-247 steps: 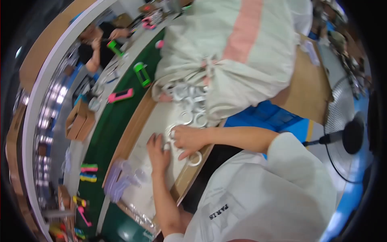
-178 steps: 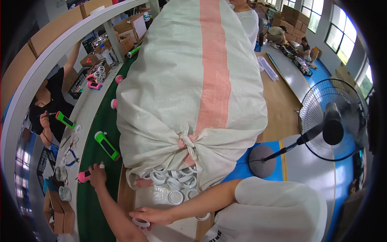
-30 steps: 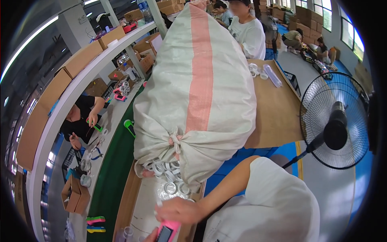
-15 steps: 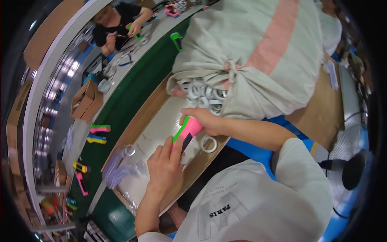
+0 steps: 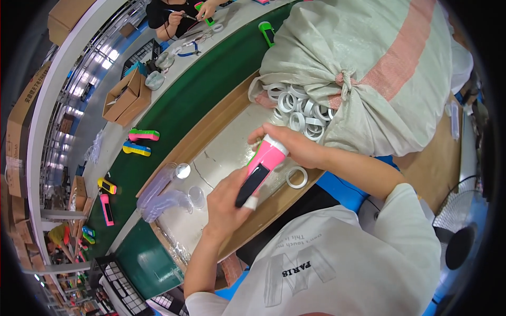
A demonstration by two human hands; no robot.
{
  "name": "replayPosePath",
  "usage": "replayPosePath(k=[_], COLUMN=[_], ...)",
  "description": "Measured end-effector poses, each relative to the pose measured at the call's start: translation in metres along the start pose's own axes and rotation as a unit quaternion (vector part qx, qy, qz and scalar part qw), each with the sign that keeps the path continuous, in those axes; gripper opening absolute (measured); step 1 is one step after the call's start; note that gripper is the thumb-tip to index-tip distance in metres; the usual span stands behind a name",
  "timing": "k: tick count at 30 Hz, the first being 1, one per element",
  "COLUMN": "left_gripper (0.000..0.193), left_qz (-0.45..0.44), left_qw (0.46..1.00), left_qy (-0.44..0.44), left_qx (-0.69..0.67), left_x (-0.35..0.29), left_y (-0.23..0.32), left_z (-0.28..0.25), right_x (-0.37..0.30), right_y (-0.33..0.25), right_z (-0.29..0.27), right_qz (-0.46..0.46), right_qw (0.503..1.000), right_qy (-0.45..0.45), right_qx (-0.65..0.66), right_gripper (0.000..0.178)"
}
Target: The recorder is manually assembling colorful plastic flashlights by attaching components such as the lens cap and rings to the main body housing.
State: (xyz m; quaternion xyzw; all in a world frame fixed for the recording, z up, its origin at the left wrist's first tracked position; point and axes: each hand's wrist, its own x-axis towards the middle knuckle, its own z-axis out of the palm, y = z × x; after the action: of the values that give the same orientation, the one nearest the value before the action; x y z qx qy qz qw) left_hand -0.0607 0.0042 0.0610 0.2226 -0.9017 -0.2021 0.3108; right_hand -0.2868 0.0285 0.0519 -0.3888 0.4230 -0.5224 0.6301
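Observation:
A pink and green flashlight point(image 5: 268, 157) with a black panel slants up over the shallow cardboard tray point(image 5: 224, 139). Its lower end is in my left hand point(image 5: 227, 203), the fingers wrapped round the handle. My right hand point(image 5: 298, 147) is curled over the wide end, where a white ring point(image 5: 276, 144) shows round the rim; some of its fingertips are hidden behind the flashlight. One loose white ring point(image 5: 288, 179) lies by the tray's near wall, just below my right wrist. Beyond that hand, a heap of white rings point(image 5: 297, 122) spills from the sack's mouth.
A large tied woven sack point(image 5: 363, 58) rests over the tray's far right end. Clear plastic cups point(image 5: 158, 192) lie at its left. Past the tray runs a green belt point(image 5: 184, 113) carrying several colored flashlights point(image 5: 144, 135). Across it, a co-worker's hands point(image 5: 176, 18) hold a tool and a flashlight.
A white ring now shows at the flashlight's wide end, where pink reached the edge before. The flashlight has turned so more black panel shows. The view has shifted, moving the scene rightward.

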Motion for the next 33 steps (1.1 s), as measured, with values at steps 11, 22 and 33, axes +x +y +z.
replayPosePath(k=[11,22,33], left_gripper=[0.056,0.050,0.050], left_qz=[-0.005,-0.311,-0.444], left_qw=[0.987,0.897,0.774], left_qy=[-0.056,-0.010,0.026], left_qx=[0.148,-0.312,-0.450], left_x=[0.000,-0.013,-0.030], left_y=[-0.006,-0.024,-0.014], left_z=[-0.004,0.016,0.032], right_x=[0.030,0.042,0.032], right_y=[0.018,0.015,0.028], right_z=[0.002,0.002,0.025], right_qz=[0.148,0.034,-0.033], right_qw=[0.986,0.999,0.987], right_qy=[0.070,-0.001,0.014], right_qx=[0.043,-0.022,0.158], right_gripper=[0.041,0.044,0.035])
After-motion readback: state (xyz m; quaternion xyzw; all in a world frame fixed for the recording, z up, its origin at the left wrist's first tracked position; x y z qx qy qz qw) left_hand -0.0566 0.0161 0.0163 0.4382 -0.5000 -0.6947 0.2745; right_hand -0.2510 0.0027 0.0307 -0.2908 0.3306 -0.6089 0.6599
